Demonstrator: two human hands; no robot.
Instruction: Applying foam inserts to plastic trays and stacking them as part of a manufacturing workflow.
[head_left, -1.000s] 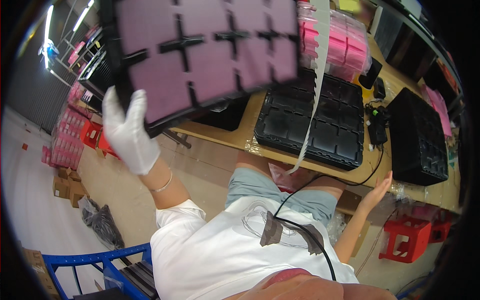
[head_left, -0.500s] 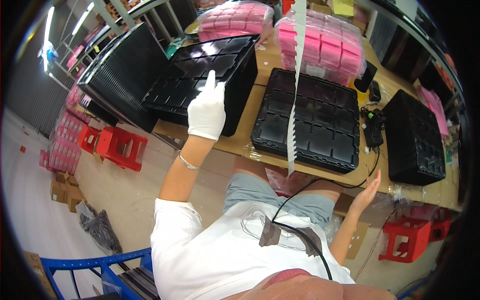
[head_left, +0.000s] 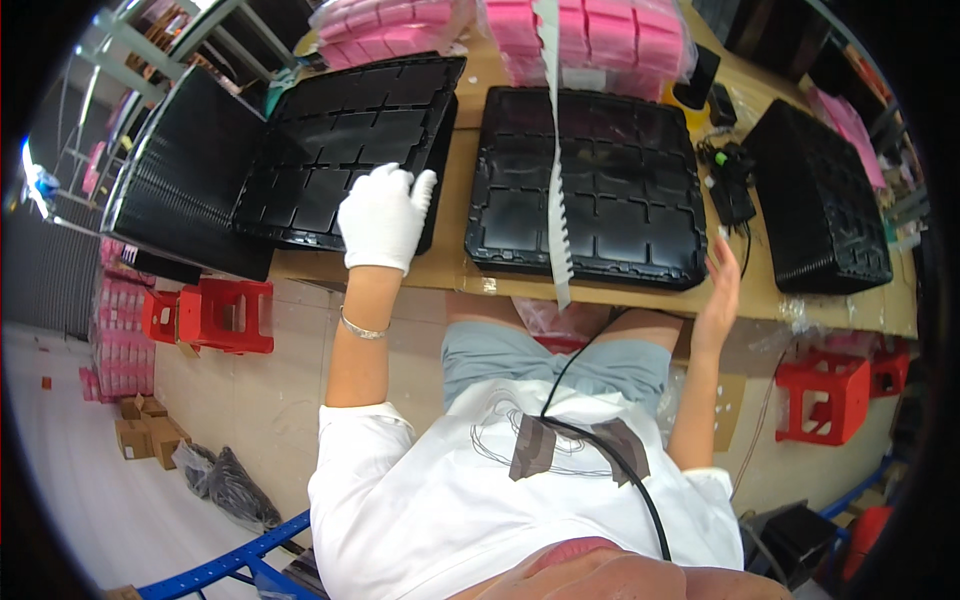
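Observation:
My left hand, in a white glove, is over the near right corner of a stack of black plastic compartment trays. Its thumb stands apart from the bent fingers, nothing shows in it, and whether the fingertips touch the trays is hard to tell. My bare right hand is held up with fingers stretched, beside the near right corner of the middle black compartment tray. That tray lies flat on the cardboard-covered table. A white strip with a toothed edge hangs across the view in front of it.
Nested black trays stand on edge at the left, and another stack is at the right. Wrapped pink foam lies at the back. Black adapters with cables sit right of the middle tray. Red stools flank the table.
The view has shifted, so the table sits higher in it. My left hand has come back from the tray tops toward their near right corner, its pointing fingers now bent. My right hand has risen beside the middle tray.

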